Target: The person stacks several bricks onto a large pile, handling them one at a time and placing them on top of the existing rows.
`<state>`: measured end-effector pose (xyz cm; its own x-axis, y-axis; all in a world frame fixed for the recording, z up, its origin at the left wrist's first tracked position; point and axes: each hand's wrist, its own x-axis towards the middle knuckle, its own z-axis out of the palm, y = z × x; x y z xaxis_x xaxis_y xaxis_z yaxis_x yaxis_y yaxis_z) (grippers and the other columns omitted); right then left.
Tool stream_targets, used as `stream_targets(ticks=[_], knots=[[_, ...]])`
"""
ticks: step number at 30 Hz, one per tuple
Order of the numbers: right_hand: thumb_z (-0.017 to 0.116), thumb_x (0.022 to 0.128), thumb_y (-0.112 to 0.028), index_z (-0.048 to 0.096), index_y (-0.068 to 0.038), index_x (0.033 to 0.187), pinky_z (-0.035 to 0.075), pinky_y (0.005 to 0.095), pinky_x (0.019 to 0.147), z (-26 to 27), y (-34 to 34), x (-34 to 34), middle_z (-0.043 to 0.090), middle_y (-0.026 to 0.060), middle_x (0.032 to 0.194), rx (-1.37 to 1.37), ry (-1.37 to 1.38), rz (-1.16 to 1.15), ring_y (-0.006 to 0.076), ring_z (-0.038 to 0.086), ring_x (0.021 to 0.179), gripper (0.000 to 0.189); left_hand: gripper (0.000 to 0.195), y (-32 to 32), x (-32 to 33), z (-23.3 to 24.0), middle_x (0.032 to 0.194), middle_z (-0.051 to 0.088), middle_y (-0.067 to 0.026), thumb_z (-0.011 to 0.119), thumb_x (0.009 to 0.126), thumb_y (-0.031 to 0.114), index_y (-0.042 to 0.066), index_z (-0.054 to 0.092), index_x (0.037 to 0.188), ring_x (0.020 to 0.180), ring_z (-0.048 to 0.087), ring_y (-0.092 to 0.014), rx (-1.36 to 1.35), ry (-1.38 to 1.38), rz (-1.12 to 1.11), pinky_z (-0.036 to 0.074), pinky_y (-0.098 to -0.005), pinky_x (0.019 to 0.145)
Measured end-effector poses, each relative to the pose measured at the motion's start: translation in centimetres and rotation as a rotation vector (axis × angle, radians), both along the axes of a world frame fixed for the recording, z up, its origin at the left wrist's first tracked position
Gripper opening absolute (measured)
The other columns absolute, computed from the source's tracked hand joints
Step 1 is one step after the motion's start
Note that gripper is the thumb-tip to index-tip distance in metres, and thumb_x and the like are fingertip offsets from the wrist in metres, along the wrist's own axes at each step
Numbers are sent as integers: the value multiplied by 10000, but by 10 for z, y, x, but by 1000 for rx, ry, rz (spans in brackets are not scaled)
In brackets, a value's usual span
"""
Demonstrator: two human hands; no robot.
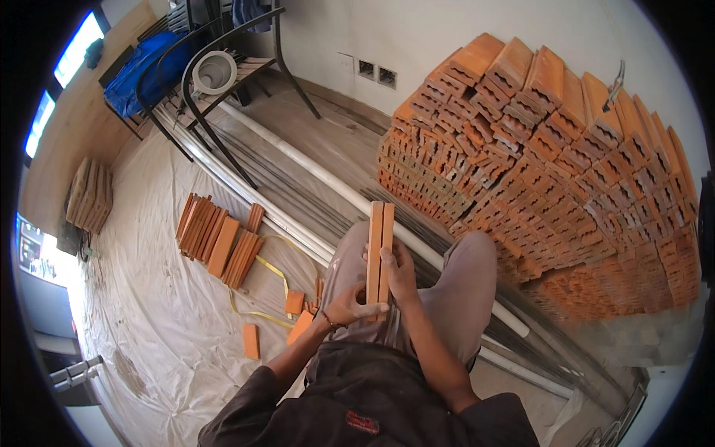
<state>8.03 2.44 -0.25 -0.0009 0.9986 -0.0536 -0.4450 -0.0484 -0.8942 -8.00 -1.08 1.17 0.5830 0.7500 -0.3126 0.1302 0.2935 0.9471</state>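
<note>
Both my hands hold a pair of long, narrow orange clay pieces (pixel 381 251) upright above my knees, side by side with a thin dark gap between them. My left hand (pixel 352 304) grips them low down, its thumb across the near face. Higher up, on their right side, my right hand (pixel 399 274) holds them with its thumb on the edge; some fingers are hidden behind. On the plastic sheet to the left stand rows of similar clay strips (pixel 198 229). A loose flat clay piece (pixel 251 341) and a yellow strap (pixel 273 269) lie nearer to me.
A tall stack of hollow clay bricks (pixel 547 190) stands against the wall at the right. White pipes (pixel 313 167) and thin metal rods run diagonally under and beside my legs. A black-framed chair (pixel 190 100) bears a white bucket (pixel 214 72). Stacked sacks (pixel 89 195) stand far left.
</note>
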Motion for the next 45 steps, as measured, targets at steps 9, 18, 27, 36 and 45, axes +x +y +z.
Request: stream_targets(ticks=[9, 18, 27, 36, 45], knots=[[661, 933, -301, 499, 16, 1215, 546, 317, 824, 14, -7, 11, 642, 104, 1056, 40, -261, -111, 178, 655, 939, 454, 659, 5, 23, 23, 934, 681, -152, 841, 742, 385, -63, 572, 1144, 830, 682, -239, 193, 256, 20, 531, -339, 746], [755, 818, -178, 518, 6, 1195, 531, 322, 832, 22, -20, 34, 619, 90, 1069, 163, -91, -115, 168, 632, 960, 482, 733, -6, 45, 18, 999, 646, -244, 857, 681, 371, -39, 529, 1193, 920, 653, -379, 553, 468, 207, 510, -417, 795], [829, 777, -224, 381, -24, 1335, 510, 301, 838, 40, -26, 36, 576, 58, 1065, 311, -44, -223, 133, 591, 949, 743, 682, 8, 50, 22, 1124, 635, -203, 837, 705, 242, -2, 521, 1259, 1080, 633, -299, 582, 283, 92, 491, -372, 904], [694, 803, -94, 441, -7, 1275, 510, 319, 849, 45, -30, 51, 593, 74, 1059, 305, -32, -226, 154, 605, 964, 542, 775, 13, 59, 14, 1237, 592, -201, 805, 763, 245, -25, 427, 1385, 1188, 570, -289, 623, 246, 64, 439, -377, 990], [615, 863, -344, 399, -24, 1335, 531, 382, 833, 75, -19, 80, 587, 175, 1110, 237, 395, -140, 267, 619, 975, 611, 887, 15, 46, 39, 1434, 440, -122, 724, 819, 396, -5, 302, 1489, 1345, 402, -234, -112, -396, -29, 284, -363, 1113]])
